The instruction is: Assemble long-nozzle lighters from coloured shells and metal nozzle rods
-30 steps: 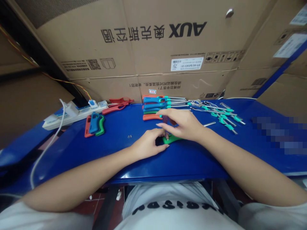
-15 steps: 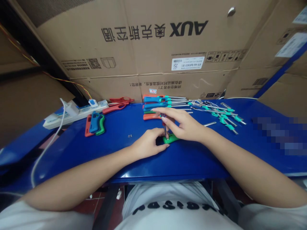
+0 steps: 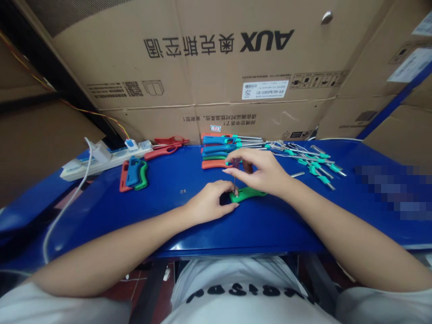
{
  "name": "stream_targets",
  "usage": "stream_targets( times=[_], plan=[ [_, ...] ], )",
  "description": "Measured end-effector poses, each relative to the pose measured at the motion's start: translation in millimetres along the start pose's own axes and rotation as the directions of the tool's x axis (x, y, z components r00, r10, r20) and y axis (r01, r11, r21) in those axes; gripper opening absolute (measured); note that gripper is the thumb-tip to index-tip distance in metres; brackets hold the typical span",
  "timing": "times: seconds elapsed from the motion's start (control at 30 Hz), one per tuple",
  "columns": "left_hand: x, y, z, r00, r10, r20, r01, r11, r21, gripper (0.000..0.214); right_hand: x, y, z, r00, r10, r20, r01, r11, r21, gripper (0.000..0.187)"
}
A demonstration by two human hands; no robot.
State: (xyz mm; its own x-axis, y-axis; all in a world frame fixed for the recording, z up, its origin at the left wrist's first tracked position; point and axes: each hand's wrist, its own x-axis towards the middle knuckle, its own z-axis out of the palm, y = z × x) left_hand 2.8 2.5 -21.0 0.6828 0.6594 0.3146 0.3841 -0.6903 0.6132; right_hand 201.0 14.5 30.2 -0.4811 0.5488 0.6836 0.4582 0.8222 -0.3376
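Observation:
A green lighter (image 3: 251, 193) with a long metal tube lies on the blue table in front of me. My left hand (image 3: 212, 202) pinches the near-left end of its handle between thumb and fingers. A screwdriver (image 3: 235, 173) stands upright in my right hand (image 3: 261, 171), its handle gripped by thumb and fingers. The shaft runs down to the green handle, close to my left fingertips. Whether the tip sits in a screw I cannot tell. Several small screws (image 3: 182, 191) lie to the left of my left hand.
Behind my hands lie several lighters (image 3: 216, 148) with coloured handles. Metal tubes with teal parts (image 3: 317, 164) and wires are spread at the right. Loose handle shells (image 3: 135, 173) and a white power strip (image 3: 108, 159) are at the left. A large cardboard box (image 3: 202, 76) borders the table's back.
My right hand has shifted slightly right and its fingers have changed position around the screwdriver handle. More of the green handle shows. My left hand stays in place.

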Motion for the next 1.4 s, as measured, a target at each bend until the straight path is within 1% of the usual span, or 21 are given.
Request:
stream_targets(
  times=[0.1,0.13,0.23,0.3,0.4,0.47,0.5,0.6,0.67,0.7,0.77,0.83,0.87,0.93,1.0,1.07,1.13,1.23,1.27,1.33,1.4],
  plan=[
    [0.0,-0.3,0.1,1.000,0.009,-0.004,-0.009,1.000,0.006,0.018,-1.2,1.4,-1.1,0.996,-0.075,-0.041,0.067,0.986,-0.153,0.025],
    [0.1,-0.4,0.0,1.000,0.011,-0.008,-0.011,1.000,0.009,0.018,-1.3,1.1,-0.9,0.997,-0.067,-0.032,0.062,0.990,-0.127,0.025],
    [0.1,-0.5,0.0,1.000,0.010,-0.013,-0.010,1.000,0.015,0.017,-1.0,0.3,0.7,0.998,0.015,0.053,-0.020,0.996,0.092,0.032],
    [0.1,-0.8,0.1,1.000,0.008,-0.008,-0.008,1.000,0.016,0.018,-0.8,1.1,1.2,0.997,0.022,0.068,-0.031,0.990,0.141,0.028],
    [0.0,-1.3,0.4,1.000,0.013,-0.006,-0.013,1.000,0.018,0.019,-1.2,2.7,0.2,0.997,-0.072,-0.024,0.071,0.997,-0.044,0.018],
    [0.1,-1.5,0.4,1.000,0.015,-0.011,-0.015,1.000,0.023,0.019,-1.4,1.8,-0.9,0.992,-0.125,-0.031,0.119,0.982,-0.147,0.019],
    [0.2,-1.4,0.3,1.000,0.016,-0.014,-0.016,1.000,0.025,0.019,-1.2,0.8,-1.3,0.993,-0.120,-0.013,0.117,0.983,-0.143,0.020],
    [0.4,-1.3,0.0,1.000,0.013,-0.011,-0.013,1.000,0.025,0.018,-0.3,-1.2,-1.3,0.997,-0.011,0.078,0.007,0.999,0.049,0.031],
    [0.3,-1.4,0.0,1.000,0.009,-0.004,-0.009,1.000,0.020,0.018,0.2,0.5,-0.9,0.993,0.027,0.113,-0.044,0.987,0.157,0.031],
    [0.3,-1.5,0.0,1.000,0.009,-0.001,-0.009,1.000,0.017,0.019,0.2,2.2,-0.8,0.995,0.023,0.095,-0.036,0.989,0.146,0.027],
    [0.1,-1.8,0.2,1.000,0.012,0.002,-0.012,1.000,0.013,0.019,-0.3,5.7,-1.0,0.999,-0.025,0.022,0.025,1.000,0.009,0.020],
    [0.1,-1.8,0.3,1.000,0.015,0.003,-0.015,1.000,0.016,0.020,-0.8,7.3,-1.3,0.997,-0.077,-0.024,0.073,0.987,-0.143,0.021],
    [0.1,-1.7,0.3,1.000,0.015,0.001,-0.015,1.000,0.018,0.020,-0.9,7.1,-1.2,0.996,-0.087,-0.025,0.081,0.982,-0.171,0.023],
    [0.0,-1.0,0.2,1.000,0.009,-0.004,-0.009,1.000,0.016,0.020,-0.3,5.4,-0.7,0.999,-0.054,-0.005,0.053,0.994,-0.098,0.028],
    [-0.1,-0.1,0.3,1.000,0.000,-0.006,0.000,1.000,0.009,0.021,0.7,3.7,0.0,0.999,0.010,0.042,-0.013,0.998,0.058,0.034],
    [-0.2,0.3,0.5,1.000,-0.008,-0.006,0.009,1.000,0.010,0.023,1.1,3.4,0.1,0.998,0.035,0.053,-0.042,0.992,0.123,0.029],
    [-0.2,0.2,0.8,1.000,-0.012,-0.009,0.012,1.000,0.018,0.026,0.6,3.9,-0.4,1.000,-0.013,-0.002,0.013,1.000,0.021,0.021],
    [-0.1,-0.9,1.0,1.000,-0.005,-0.009,0.005,1.000,0.028,0.026,-0.7,2.8,-1.0,0.994,-0.105,-0.043,0.097,0.984,-0.151,0.020],
    [-0.1,-1.2,1.1,1.000,-0.002,-0.009,0.003,0.999,0.034,0.025,-0.9,1.4,-0.8,0.995,-0.099,-0.028,0.094,0.987,-0.129,0.023],
    [-0.3,-1.8,1.1,1.000,0.000,-0.014,0.001,0.999,0.051,0.024,-0.4,-1.9,-0.2,0.999,-0.029,0.031,0.028,0.999,0.022,0.032],
    [-0.6,-2.0,1.2,1.000,0.005,-0.022,-0.003,0.998,0.058,0.023,0.4,-4.1,0.0,0.996,0.024,0.090,-0.038,0.985,0.167,0.035]
  ],
)
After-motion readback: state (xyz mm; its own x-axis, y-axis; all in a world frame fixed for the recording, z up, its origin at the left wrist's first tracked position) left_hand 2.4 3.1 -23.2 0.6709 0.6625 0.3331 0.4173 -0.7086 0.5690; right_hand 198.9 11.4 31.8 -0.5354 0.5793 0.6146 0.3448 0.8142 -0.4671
